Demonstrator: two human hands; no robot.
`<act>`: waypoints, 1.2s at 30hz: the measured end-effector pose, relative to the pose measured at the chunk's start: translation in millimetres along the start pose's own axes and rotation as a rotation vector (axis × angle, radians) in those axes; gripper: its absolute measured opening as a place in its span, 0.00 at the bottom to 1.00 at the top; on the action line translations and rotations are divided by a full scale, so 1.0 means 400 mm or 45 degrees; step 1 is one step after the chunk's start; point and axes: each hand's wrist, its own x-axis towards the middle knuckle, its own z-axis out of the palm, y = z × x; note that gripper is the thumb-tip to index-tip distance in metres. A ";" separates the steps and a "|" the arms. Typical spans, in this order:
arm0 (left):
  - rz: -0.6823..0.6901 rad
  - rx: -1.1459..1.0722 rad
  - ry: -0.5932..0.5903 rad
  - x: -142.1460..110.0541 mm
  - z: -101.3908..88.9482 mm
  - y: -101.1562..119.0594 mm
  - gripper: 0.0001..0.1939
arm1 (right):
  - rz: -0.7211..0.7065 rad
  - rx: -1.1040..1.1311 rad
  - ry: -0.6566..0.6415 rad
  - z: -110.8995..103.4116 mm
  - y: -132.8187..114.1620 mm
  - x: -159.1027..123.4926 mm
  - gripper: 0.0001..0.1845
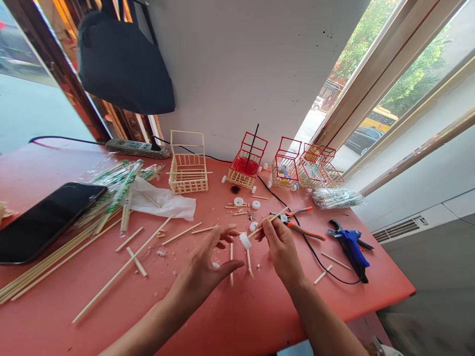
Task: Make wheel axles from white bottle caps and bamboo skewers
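Between the thumb and fingers of my right hand (pixel 280 244) is a thin wooden stick (pixel 277 215), slanting up to the right. On the stick's lower left end sits a white plastic wheel (pixel 245 241). My left hand (pixel 208 259) is just left of that wheel, thumb and fingers apart and nothing in its grasp. Loose cut sticks (pixel 249 262) lie on the table beneath my hands. More white wheels (pixel 238 201) rest a little farther back. Orange-handled pliers (pixel 306 231) lie to the right of my right hand.
A blue glue gun (pixel 351 249) lies at the right, its cord curving across the red table (pixel 156 326). Small stick carts (pixel 189 173) stand along the wall, some painted red. At left are a phone (pixel 48 217), wrapped sticks (pixel 126 190) and a power strip (pixel 137 148).
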 end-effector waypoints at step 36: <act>0.177 0.352 0.015 -0.007 -0.003 0.003 0.07 | -0.848 -0.992 -0.208 0.028 -0.011 -0.040 0.11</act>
